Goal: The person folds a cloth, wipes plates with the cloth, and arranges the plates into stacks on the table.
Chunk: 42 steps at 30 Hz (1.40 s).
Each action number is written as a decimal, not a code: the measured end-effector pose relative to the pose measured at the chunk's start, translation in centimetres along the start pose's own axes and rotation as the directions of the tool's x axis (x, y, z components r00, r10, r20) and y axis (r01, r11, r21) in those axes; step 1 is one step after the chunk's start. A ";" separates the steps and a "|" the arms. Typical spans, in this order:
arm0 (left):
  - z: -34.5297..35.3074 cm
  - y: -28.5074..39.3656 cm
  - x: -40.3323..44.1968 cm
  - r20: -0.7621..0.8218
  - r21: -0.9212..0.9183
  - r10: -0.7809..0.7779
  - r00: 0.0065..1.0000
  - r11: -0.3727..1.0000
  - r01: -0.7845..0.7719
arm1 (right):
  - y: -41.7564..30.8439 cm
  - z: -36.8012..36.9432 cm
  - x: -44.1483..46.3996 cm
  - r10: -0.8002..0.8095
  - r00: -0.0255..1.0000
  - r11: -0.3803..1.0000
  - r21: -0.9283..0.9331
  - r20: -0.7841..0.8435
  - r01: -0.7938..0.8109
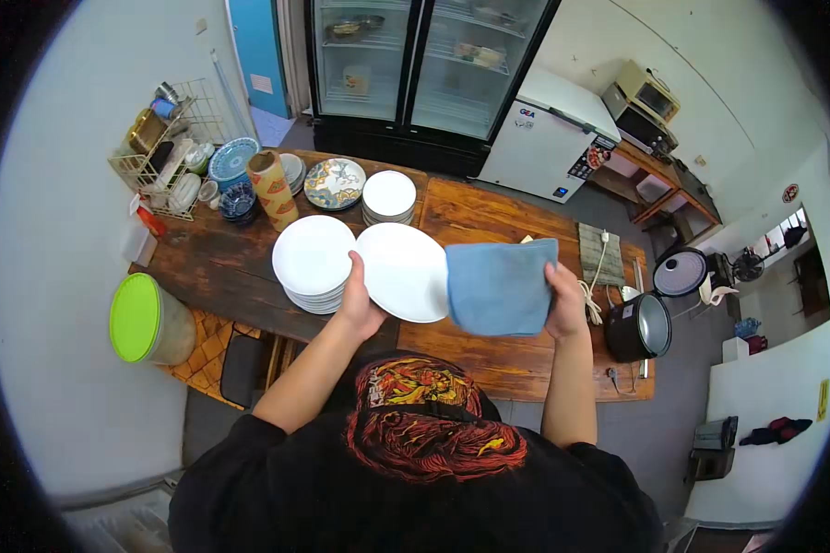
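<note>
A white plate is held up over the wooden table by my left hand, whose thumb lies on the rim and whose fingers are beneath. In my right hand is a blue cloth, gripped at its right side and spread flat. The cloth's left edge overlaps the plate's right edge. Just left of the held plate stands a stack of white plates. Behind it is a smaller stack of white plates, beside a patterned plate.
A cardboard-cored roll, blue bowls and a dish rack stand at the table's left. A green-lidded bucket is near the left edge. On the right are a rice cooker, a coiled cable and a grey mat.
</note>
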<state>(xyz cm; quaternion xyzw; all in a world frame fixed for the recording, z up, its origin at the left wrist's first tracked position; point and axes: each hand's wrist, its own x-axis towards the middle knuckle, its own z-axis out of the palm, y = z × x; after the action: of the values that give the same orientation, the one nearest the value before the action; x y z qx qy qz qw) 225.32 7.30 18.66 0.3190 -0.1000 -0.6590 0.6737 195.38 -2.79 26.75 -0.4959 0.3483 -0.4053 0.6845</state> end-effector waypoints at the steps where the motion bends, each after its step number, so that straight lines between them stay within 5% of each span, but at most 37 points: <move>1: 0.1 0.0 0.1 0.001 0.002 0.003 1.000 1.000 -0.003 | -0.3 -0.2 0.0 -0.016 1.000 0.998 0.057 -0.027 0.017; 2: 0.2 0.0 0.2 0.002 0.004 0.006 1.000 1.000 -0.006 | -0.6 -0.3 0.0 -0.032 0.998 0.993 0.112 -0.053 0.038; 7: 0.9 0.2 -0.4 -0.038 0.078 0.051 0.998 0.996 -0.048 | -1.9 0.6 0.2 -0.185 0.926 0.973 -0.194 -0.329 0.125; 9: 0.9 -0.4 -0.2 0.017 0.104 0.041 0.999 0.994 -0.043 | -1.4 1.6 0.4 -0.385 0.899 0.777 -0.599 -0.207 0.194; 11: 1.0 -0.8 -0.1 0.072 0.132 0.029 0.997 0.991 -0.039 | -0.5 3.0 0.7 -0.517 0.856 0.419 -0.874 -0.008 0.245; 15: 2.9 -0.8 -0.5 0.177 0.130 -0.016 0.984 0.991 -0.008 | 3.9 8.7 1.5 -0.395 0.860 0.307 -0.836 0.323 0.454; 17: 3.6 -0.7 -0.4 0.219 0.126 -0.025 0.975 0.992 -0.003 | 6.2 9.9 1.7 -0.435 0.794 0.137 -0.840 0.424 0.524; 22: 3.6 0.1 -0.7 0.193 0.128 -0.027 0.981 0.992 0.002 | 6.8 9.8 2.1 -0.242 0.856 0.090 -0.868 0.457 0.488; 32: 0.9 -0.4 0.9 0.052 0.190 0.065 0.997 0.979 -0.074 | 9.3 12.1 2.0 -0.247 0.849 0.091 -0.861 0.467 0.500; 37: -0.6 -0.7 1.3 0.125 0.214 0.081 0.989 0.971 -0.107 | 8.6 14.2 5.2 -0.348 0.787 -0.131 -0.857 0.510 0.498; 42: -0.4 0.5 0.5 0.109 0.202 0.086 0.990 0.974 -0.107 | 8.8 13.5 7.6 -0.391 0.872 -0.274 -0.942 0.294 0.194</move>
<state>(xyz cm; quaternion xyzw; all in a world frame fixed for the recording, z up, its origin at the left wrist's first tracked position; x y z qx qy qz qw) 225.97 6.89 18.48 0.3491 -0.2170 -0.6265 0.6622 212.31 -2.73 21.30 -0.8759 0.4398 -0.1778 -0.0882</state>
